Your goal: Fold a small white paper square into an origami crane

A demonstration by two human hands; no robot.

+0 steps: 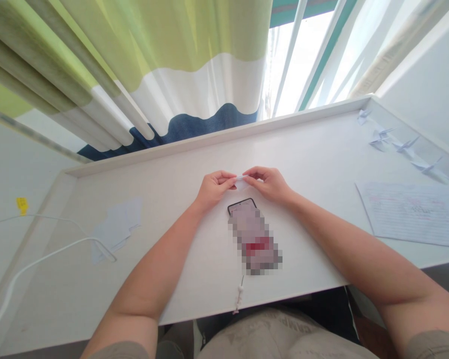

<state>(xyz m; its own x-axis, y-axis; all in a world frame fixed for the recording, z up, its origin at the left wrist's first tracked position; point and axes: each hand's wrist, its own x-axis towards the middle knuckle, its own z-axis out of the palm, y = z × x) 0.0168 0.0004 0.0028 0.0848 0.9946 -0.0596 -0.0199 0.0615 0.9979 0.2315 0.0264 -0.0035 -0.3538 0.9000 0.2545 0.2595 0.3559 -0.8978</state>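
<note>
My left hand and my right hand meet over the middle of the white table. Both pinch a small folded piece of white paper between fingertips and thumbs. The paper is held just above the table top. A phone lies flat right below my hands, its screen facing up.
A few pale paper squares lie at the left, crossed by a white cable. A lined sheet with writing is at the right. Several folded paper cranes line the far right edge. A curtain hangs behind the table.
</note>
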